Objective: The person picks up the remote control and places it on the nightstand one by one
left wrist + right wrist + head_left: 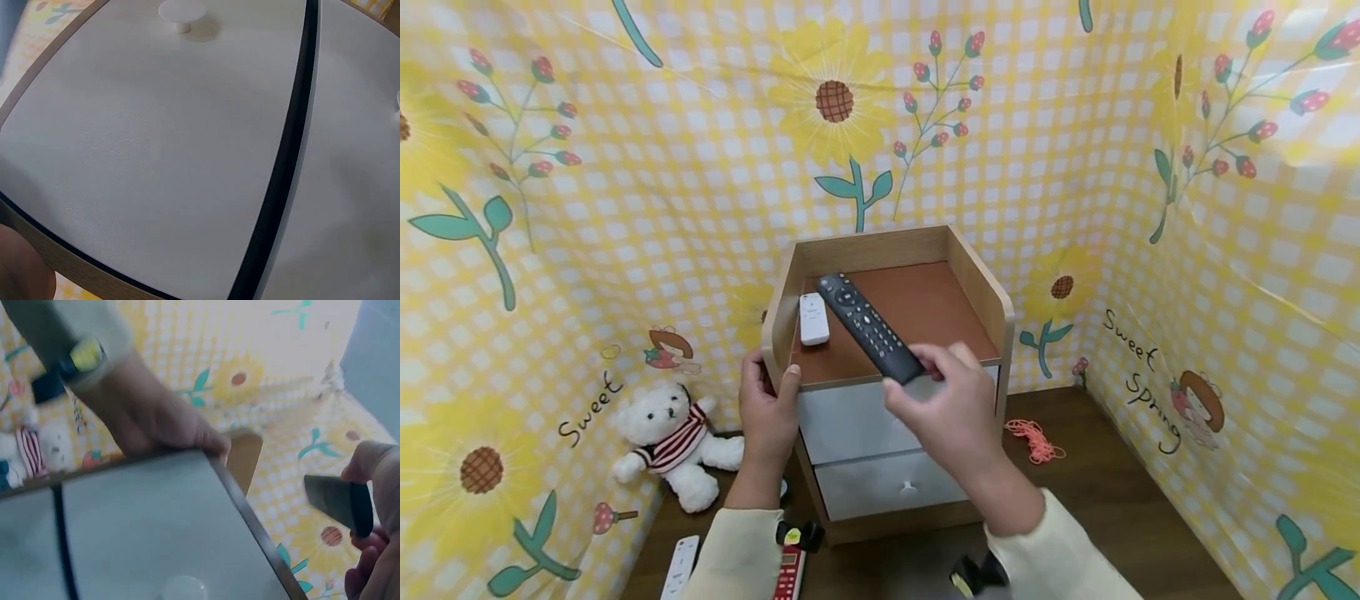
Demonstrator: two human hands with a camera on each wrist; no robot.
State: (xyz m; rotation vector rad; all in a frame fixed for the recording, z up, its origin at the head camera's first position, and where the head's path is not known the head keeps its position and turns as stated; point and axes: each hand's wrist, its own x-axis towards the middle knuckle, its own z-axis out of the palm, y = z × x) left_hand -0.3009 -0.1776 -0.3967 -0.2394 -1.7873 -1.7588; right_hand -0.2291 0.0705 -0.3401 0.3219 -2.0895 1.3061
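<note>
My right hand (951,408) pinches the lower end of a black remote control (872,329) between thumb and fingers, holding it above the top of a small drawer cabinet (865,417). Its button side faces up in the head view; the right wrist view catches the remote (337,503) from underneath and end-on. A smaller white remote (813,319) lies on the cabinet's brown top, beside the left side panel. At that panel's front edge, my left hand (769,408) grips the cabinet, thumb in front and fingers around the outside. White drawer fronts (156,144) fill the left wrist view.
Left of the cabinet sits a white teddy bear (666,433) in a striped shirt. Another white remote (680,568) and a red calculator (788,573) lie on the floor near my left sleeve. A bundle of pink string (1036,440) lies to the right.
</note>
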